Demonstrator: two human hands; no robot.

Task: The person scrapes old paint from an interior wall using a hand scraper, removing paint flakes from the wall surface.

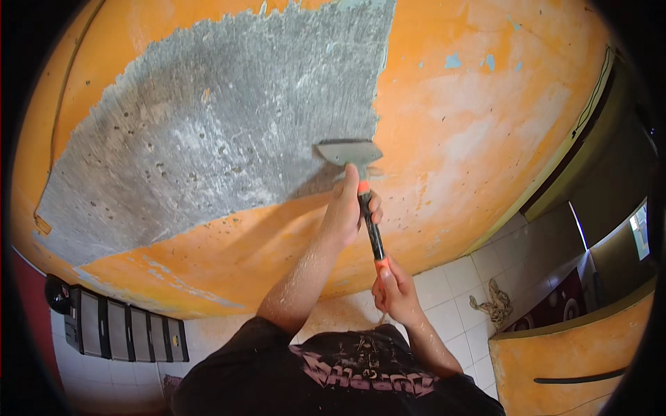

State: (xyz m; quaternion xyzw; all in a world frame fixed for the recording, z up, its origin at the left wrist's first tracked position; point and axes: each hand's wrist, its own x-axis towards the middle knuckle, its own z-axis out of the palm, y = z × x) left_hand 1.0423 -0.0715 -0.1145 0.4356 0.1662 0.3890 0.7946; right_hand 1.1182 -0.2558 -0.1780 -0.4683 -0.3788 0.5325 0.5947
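While a scraper is gripped near its head by the left hand and lower by the right hand, its blade is held beyond them, at a grey patch on the orange wall.

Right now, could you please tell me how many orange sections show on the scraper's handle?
2. The upper orange section is near the blade; the lower orange section is farther down the black handle. More may be hidden where it is held.
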